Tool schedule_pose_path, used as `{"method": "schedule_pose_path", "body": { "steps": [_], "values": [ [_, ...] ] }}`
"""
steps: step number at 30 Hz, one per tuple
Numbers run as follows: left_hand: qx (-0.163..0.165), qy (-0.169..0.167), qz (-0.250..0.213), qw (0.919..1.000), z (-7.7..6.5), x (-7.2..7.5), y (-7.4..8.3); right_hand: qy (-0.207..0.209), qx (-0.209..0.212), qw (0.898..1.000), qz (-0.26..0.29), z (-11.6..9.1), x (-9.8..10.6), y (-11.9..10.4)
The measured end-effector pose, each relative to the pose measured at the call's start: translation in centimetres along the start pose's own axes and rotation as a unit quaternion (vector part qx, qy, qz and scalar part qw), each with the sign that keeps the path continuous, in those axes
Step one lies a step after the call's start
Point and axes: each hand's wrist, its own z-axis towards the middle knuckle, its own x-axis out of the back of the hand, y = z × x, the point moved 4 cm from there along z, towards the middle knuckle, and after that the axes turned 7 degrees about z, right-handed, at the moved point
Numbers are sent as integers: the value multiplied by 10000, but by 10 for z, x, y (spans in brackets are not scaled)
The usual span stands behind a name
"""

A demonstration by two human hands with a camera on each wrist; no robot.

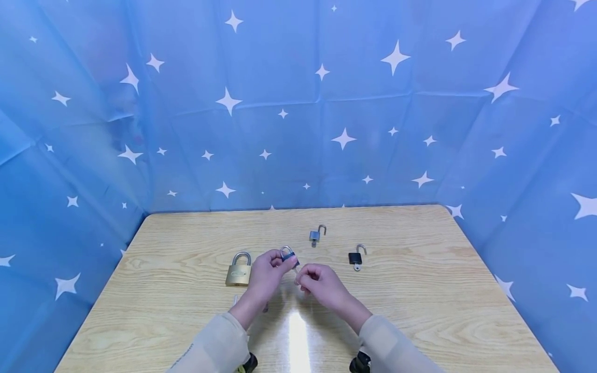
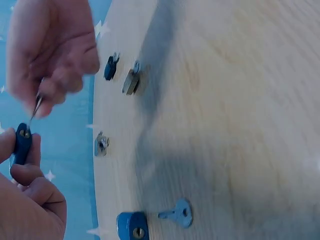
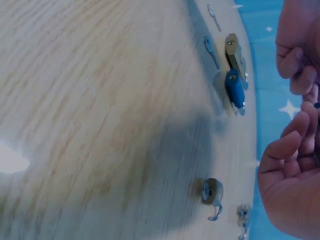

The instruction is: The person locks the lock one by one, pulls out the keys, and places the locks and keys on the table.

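Note:
My left hand (image 1: 267, 274) grips a small dark blue padlock (image 1: 290, 258) by its body, its shackle pointing away from me. The keyhole end of this padlock (image 2: 23, 141) faces my right hand (image 1: 322, 284). Between thumb and finger my right hand pinches a small metal key (image 2: 37, 104), its tip right at the keyhole. Both hands are raised above the wooden table, close together. In the right wrist view the held padlock is mostly hidden by the fingers.
A large brass padlock (image 1: 238, 274) stands left of my left hand, with a blue padlock (image 3: 234, 89) beside it. Two loose keys lie nearby, one a flat key (image 2: 181, 214). Farther back are an open grey padlock (image 1: 314, 235) and an open black padlock (image 1: 355, 258), each with a key.

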Motion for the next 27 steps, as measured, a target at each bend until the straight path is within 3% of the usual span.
{"method": "schedule_pose_path", "body": {
  "steps": [3,6,14,20,23,27],
  "values": [
    [104,141,-273,9995,3,6,-2,-81,-78,9998,-175,-1,0,4],
    [171,127,-222,9995,5,10,-5,-179,-109,9995,-226,-1,0,7],
    [-79,-136,439,9989,5,12,0,-294,-27,9992,-281,-3,2,-1],
    [-184,-203,982,9948,8,12,-1,-517,56,9970,-575,-7,6,7],
    [-229,-172,1386,9899,11,12,-4,-605,99,9964,-580,-9,8,11],
    [-349,-162,2061,9778,15,9,-7,-644,71,9972,-375,-12,10,14]
  ]
}}
